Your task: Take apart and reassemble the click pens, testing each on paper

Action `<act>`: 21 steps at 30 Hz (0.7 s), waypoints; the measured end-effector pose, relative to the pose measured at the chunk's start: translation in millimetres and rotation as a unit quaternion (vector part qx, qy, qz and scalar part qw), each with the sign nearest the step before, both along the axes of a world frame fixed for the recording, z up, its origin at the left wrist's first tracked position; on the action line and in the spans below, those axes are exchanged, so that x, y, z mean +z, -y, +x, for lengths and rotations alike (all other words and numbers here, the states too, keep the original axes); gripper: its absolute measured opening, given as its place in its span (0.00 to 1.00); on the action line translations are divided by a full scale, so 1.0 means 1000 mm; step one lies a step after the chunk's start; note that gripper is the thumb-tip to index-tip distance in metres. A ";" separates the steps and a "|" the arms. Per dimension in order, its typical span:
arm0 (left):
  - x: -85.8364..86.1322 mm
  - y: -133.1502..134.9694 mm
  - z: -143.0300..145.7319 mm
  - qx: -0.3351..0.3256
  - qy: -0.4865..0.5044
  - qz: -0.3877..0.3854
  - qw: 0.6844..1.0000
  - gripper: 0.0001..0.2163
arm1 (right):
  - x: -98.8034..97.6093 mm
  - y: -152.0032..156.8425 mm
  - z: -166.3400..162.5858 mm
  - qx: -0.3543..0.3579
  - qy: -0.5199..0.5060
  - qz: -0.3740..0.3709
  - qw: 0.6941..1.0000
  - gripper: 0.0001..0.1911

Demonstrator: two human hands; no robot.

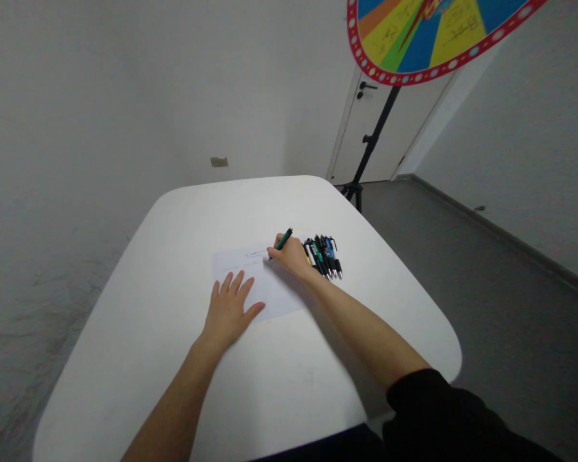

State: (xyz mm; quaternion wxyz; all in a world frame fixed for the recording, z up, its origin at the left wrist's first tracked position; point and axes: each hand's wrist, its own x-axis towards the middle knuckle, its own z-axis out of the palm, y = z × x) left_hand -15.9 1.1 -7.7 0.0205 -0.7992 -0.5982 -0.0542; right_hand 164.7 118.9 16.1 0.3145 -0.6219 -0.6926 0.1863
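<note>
A sheet of white paper (274, 292) lies on the table, with a few short lines of dark handwriting near its upper middle. My left hand (228, 312) rests flat on the paper's lower left part, fingers spread. In my right hand (291, 255) is a green and black pen (284, 239), tilted, its tip down at the paper by the written lines. Just right of that hand, a row of several pens (324, 255) lies side by side, mostly black with green, white, blue and yellow parts. My right hand and wrist cover part of the paper's right side.
The white table (139, 308) has rounded corners. Behind it stands a colourful prize wheel (421, 38) on a black tripod stand (373, 138), in front of a white door (390, 122). A pale wall (125, 90) runs along the back and left.
</note>
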 end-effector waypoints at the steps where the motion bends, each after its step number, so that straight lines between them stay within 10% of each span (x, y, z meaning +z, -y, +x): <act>1: 0.000 0.000 0.000 -0.001 0.001 0.002 1.000 0.27 | -0.001 0.000 0.001 0.000 -0.004 0.001 1.000 0.04; 21: -0.003 -0.001 -0.003 -0.005 0.009 0.004 1.000 0.27 | 0.000 -0.002 0.020 -0.024 0.000 0.002 1.000 0.05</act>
